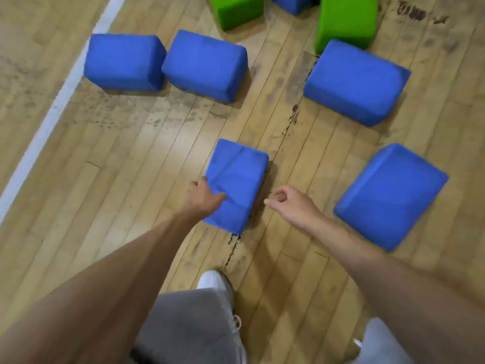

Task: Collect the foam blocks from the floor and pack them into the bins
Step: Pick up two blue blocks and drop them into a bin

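Head view: nearest blue foam block (pixel 236 185) is being gripped by left hand (pixel 202 197); right hand (pixel 291 204), loosely curled and empty, is being needed opposite.

Scuffed, pale wooden plank floor (pixel 147 158) with a white painted line (pixel 56 109) at left.

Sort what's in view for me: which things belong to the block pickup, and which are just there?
Job:
- blue foam block under the left hand
- right hand, beside it, holding nothing
- four more blue blocks
- two green blocks
- blue block at top edge

Just there:
- wooden floor
- white floor line
- white shoe

No bins in view.
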